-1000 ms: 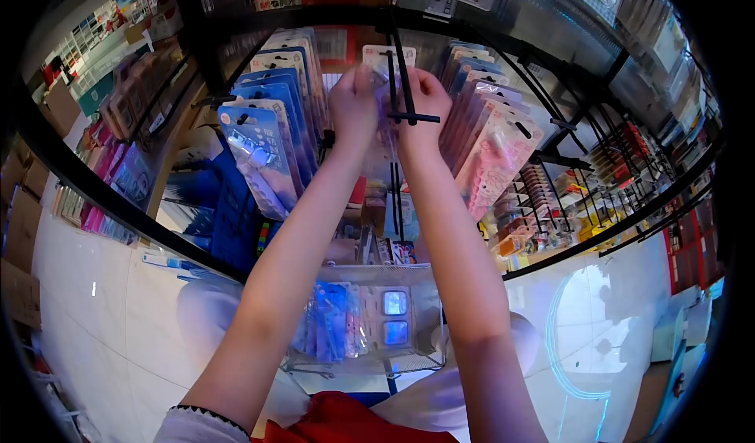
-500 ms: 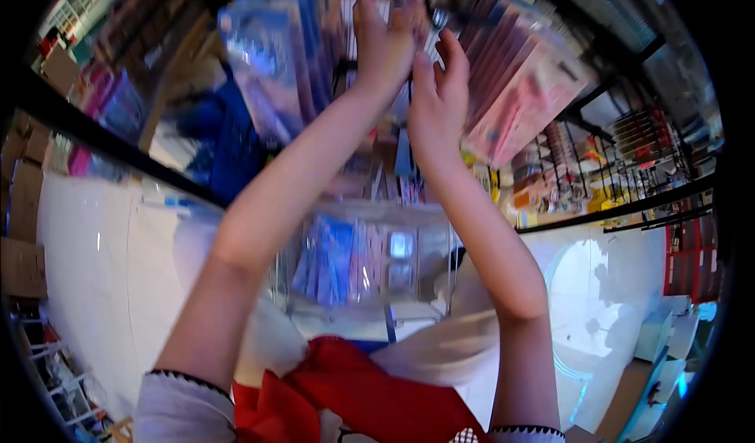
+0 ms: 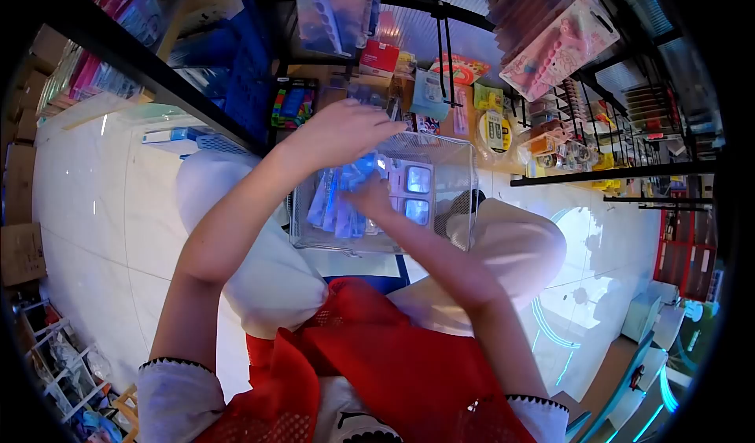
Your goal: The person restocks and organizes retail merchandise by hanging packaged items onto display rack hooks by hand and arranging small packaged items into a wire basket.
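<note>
Right hand point(image 3: 370, 197) is down in the wire-mesh basket point(image 3: 472, 177), at the blue plastic-wrapped packets point(image 3: 324, 207) stacked on its left side; fingers bent over or against the packets, can't tell whether they pinch one or just touch

Left hand point(image 3: 348, 132) hangs back-up over the basket's far left part, fingers reaching out and loosely spread, nothing seen in them; palm side hidden

The packets lie inside the basket, overlapping and on a slant; beside them, to the right, a clear pack with two square shiny windows point(image 3: 418, 180), lying flat. Basket sits between the person's knees, in front of the red apron point(image 3: 385, 348)

Beyond the far rim, on the shelf: multicoloured pack point(image 3: 293, 103), red box point(image 3: 379, 57), light-blue pack point(image 3: 429, 90), round yellow-and-black pack point(image 3: 495, 132). Above, a pink blister card point(image 3: 560, 49) fronts a row on the right, a pale blister pack point(image 3: 334, 10) hangs on the left, black display hooks point(image 3: 446, 49) stick out between

Step in hand, my read: right hand sorting or handling packets in the basket. Lifting just one would call for a thumb-and-finger pinch on a single edge, since neighbours overlap and slick film could drag a second along
</note>
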A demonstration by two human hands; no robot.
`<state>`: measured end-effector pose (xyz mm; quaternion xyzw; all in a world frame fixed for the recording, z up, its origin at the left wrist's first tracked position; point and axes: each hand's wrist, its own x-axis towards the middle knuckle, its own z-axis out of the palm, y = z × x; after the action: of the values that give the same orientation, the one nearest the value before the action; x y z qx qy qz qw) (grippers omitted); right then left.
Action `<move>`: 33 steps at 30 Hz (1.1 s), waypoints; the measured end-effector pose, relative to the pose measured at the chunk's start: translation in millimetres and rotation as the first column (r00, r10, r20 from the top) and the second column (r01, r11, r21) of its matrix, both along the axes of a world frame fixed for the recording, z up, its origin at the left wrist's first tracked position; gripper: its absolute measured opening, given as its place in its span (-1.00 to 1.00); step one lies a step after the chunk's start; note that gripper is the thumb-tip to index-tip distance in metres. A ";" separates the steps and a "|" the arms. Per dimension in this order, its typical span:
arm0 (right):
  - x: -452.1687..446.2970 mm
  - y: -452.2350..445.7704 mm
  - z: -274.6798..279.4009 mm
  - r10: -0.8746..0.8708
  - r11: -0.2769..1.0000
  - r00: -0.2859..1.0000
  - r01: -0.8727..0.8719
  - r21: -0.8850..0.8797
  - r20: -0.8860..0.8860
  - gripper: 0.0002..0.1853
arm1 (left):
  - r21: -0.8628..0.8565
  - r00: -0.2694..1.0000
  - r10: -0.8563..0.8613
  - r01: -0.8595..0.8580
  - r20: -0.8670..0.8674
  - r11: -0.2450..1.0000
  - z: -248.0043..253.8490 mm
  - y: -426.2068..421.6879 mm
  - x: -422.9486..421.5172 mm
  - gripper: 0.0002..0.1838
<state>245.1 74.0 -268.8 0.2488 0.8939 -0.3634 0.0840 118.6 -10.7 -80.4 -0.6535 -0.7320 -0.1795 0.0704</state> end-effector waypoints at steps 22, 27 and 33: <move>53.6 40.2 162.9 -0.423 0.838 0.837 0.214 -0.503 -0.347 -0.38 | -0.040 0.642 0.116 -0.132 0.757 0.990 -2.5 -3.4 2.8 -0.54; 49.7 33.5 218.2 -0.545 0.716 0.691 0.089 -0.692 -0.475 -0.39 | 0.041 0.226 -0.086 0.199 0.970 0.979 24.5 7.4 35.1 -0.58; 41.5 56.7 240.5 -0.582 0.811 0.489 0.299 -0.502 -0.650 -0.32 | 0.189 -0.072 -0.199 -0.126 0.977 0.974 26.4 14.9 39.2 -0.67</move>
<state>286.7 130.7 -28.3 0.2721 0.6698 -0.5834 -0.3701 157.8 4.3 -54.1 -0.3202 -0.5058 -0.6818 -0.4204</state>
